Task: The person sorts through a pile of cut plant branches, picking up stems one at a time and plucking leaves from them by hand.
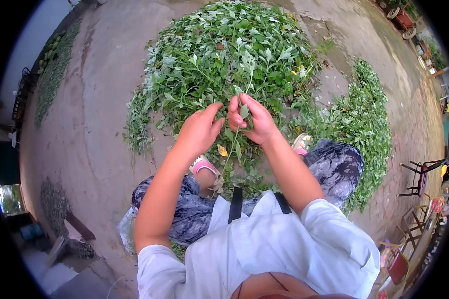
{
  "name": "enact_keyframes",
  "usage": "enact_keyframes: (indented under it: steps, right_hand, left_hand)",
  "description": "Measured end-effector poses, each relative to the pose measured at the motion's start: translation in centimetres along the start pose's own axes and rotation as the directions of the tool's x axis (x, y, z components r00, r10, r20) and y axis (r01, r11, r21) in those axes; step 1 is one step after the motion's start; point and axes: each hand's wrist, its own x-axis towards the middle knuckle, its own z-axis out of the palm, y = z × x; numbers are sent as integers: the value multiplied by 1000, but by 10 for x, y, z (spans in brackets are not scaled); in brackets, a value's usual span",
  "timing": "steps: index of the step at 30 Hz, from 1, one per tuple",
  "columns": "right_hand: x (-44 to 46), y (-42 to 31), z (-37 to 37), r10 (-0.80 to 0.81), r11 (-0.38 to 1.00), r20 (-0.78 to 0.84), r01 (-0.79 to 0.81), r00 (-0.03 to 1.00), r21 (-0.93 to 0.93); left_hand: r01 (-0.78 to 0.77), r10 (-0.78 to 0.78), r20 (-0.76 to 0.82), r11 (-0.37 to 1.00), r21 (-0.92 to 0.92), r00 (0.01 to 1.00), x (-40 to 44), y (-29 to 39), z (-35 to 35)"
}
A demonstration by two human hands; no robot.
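Observation:
My right hand [254, 121] is closed around a leafy green stem [232, 149]. The stem's pale-leaved tip rises past my fingers, and its lower end hangs down between my feet. Just to the left is my left hand [200, 128], its thumb and forefinger apart with a gap between them and nothing visible in it. Both hands are above the near edge of a large heap of cut leafy stems [219, 55], which is mostly green with silvery undersides and a few yellow leaves. A yellow leaf [222, 150] shows beside the held stem.
A second pile of greenery [366, 129] lies along my right side. Strips of plant matter [58, 74] are spread on the concrete ground [105, 94] at far left, with a darker pile [55, 202] nearer. Small chairs [420, 177] stand at far right. My pink-trimmed shoes [204, 166] are below my hands.

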Motion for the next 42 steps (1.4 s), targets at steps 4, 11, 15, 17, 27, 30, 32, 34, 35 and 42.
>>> enact_keyframes:
  steps: [4, 11, 15, 17, 27, 30, 32, 34, 35, 42]
  right_hand:
    - [-4, -13, -6, -60, 994, -122, 48, 991, -101]
    - [-7, -4, -22, -79, 994, -115, 87, 990, 68]
    - [-8, -6, -22, -151, 985, -204, 165, 967, 53]
    - [-9, -12, -28, -116, 974, -67, 127, 991, 189]
    - [-8, -6, -25, -139, 983, -139, 154, 980, 99]
    - [-6, -14, -34, -163, 968, -193, 195, 968, 157]
    - [-8, -30, -41, -224, 952, -293, 273, 930, 138]
    - [-10, -54, -71, -303, 873, -435, 430, 848, 229]
    - [-12, -65, -81, -349, 847, -545, 505, 762, 164]
    - [-18, -67, -115, -435, 851, -727, 507, 532, -138]
  left_hand:
    - [248, -246, 53, 899, -362, 968, 4, -14, 29]
    - [349, -246, 250, 592, -726, 937, -27, 4, 44]
    - [400, -372, 282, 290, -870, 884, -38, 12, 44]
    - [436, -336, 357, 202, -877, 872, -45, 17, 34]
    - [564, -87, 558, 75, -822, 825, -73, 17, 38]
    - [622, -77, 617, 61, -781, 783, -86, 16, 28]
    - [604, -243, 563, 153, -782, 790, -102, 7, 15]
    - [505, -367, 375, 377, -777, 851, -131, -3, -11]
    - [420, -472, 152, 538, -731, 868, -153, -17, -24]
    - [814, -561, -747, 580, -47, 357, -382, -165, -42]
